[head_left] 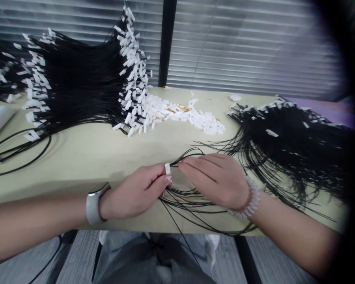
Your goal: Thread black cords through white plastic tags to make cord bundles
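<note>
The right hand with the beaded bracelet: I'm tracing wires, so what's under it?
Thin black wires pass beneath the right hand, over the pale table; the stretch under the palm is covered and cannot be seen.

On my table (85,157): wire bundle (79,83) far left, connector pile (183,114) touching its right side, 2nd wire bundle (292,146) right. My left hand (136,193) near edge, connector (167,169) in it; right hand (215,177) just beside, over loose wires (195,205).

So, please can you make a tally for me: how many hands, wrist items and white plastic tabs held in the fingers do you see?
Left hand: 1
Right hand: 1
White wristband: 1
Beaded bracelet: 1
White plastic tab held in fingers: 1
Total: 5
</note>
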Motion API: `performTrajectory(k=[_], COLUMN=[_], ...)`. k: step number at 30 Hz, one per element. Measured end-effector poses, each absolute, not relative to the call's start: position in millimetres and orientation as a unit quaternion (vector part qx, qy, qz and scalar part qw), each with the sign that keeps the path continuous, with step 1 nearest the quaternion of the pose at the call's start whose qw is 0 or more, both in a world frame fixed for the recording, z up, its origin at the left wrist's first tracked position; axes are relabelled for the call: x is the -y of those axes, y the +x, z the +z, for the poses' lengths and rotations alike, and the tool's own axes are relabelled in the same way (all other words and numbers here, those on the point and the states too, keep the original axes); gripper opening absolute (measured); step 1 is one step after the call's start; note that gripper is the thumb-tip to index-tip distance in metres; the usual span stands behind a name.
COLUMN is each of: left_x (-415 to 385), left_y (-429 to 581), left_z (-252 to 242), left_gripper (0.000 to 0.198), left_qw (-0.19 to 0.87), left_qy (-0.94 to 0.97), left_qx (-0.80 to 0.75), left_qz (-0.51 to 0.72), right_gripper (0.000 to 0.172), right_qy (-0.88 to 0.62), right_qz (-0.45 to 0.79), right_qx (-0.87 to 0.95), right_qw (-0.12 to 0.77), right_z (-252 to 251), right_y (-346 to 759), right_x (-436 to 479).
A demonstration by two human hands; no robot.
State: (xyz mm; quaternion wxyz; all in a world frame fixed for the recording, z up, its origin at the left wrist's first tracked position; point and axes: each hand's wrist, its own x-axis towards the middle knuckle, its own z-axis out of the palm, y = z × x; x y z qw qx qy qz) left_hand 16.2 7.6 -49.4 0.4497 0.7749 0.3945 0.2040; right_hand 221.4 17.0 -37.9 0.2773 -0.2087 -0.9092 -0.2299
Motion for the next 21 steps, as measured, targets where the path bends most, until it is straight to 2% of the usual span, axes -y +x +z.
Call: performTrajectory(k=[6, 10, 12, 17, 19, 21], left_x=[-11.8, -13.1, -12.8, -11.5, -11.2, -11.2], left_y=[17.7, 18.2, 18.2, 19.5, 19.9, 19.9], left_z=[-51.3, -51.2, -50.1, -48.4, -48.7, -49.3], left_gripper=[0.029, 0.030, 0.029, 0.026, 0.026, 0.026], left_qw=[0.516, 0.516, 0.513, 0.510, 0.511, 0.513], left_qy=[0.698, 0.675, 0.676, 0.680, 0.678, 0.674], left_qx=[-0.425, -0.443, -0.445, -0.447, -0.447, -0.449], left_qz=[0.255, 0.286, 0.285, 0.280, 0.282, 0.285], right_gripper=[0.006, 0.025, 0.028, 0.023, 0.020, 0.018], right_qy=[-0.316, -0.340, -0.351, -0.401, -0.436, -0.481], right_qz=[-0.195, -0.041, -0.003, -0.012, -0.033, -0.068], right_qx=[0.882, 0.922, 0.928, 0.915, 0.898, 0.870], right_qw=[0.291, 0.179, 0.121, 0.051, 0.049, 0.084], right_z=[-25.0, -24.1, -29.0, -30.2, -23.1, -15.5], right_y=[214.9, 213.0, 211.5, 213.8, 222.7, 236.5], right_x=[-5.4, 3.3, 4.0, 1.6, -1.2, -6.8])
